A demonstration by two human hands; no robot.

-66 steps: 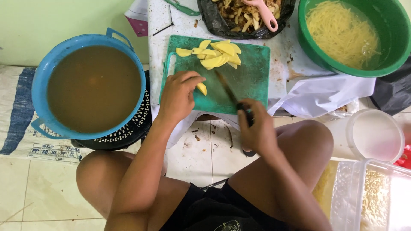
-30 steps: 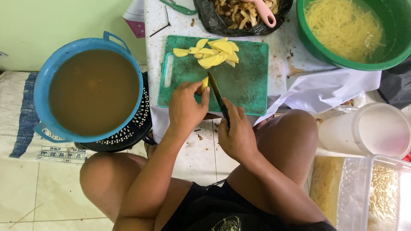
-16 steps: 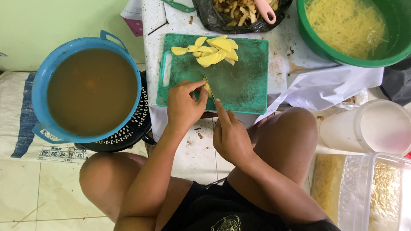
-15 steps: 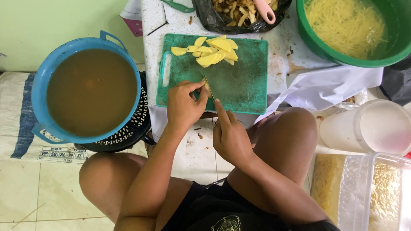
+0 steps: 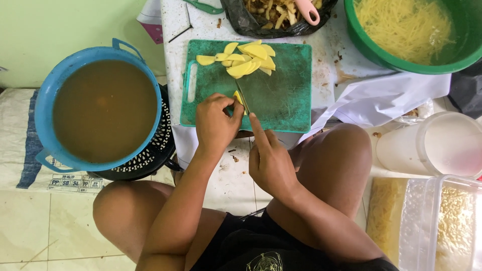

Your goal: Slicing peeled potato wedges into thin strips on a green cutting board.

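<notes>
My low white tabletop, stained and speckled, carries a green cutting board at its near edge, a black bag of peelings behind it, a green bowl of shredded strips and white cloth at right.

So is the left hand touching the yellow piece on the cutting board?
Touching: the head view shows the left hand pinching the yellow piece, fingertips pressed against it.
</notes>
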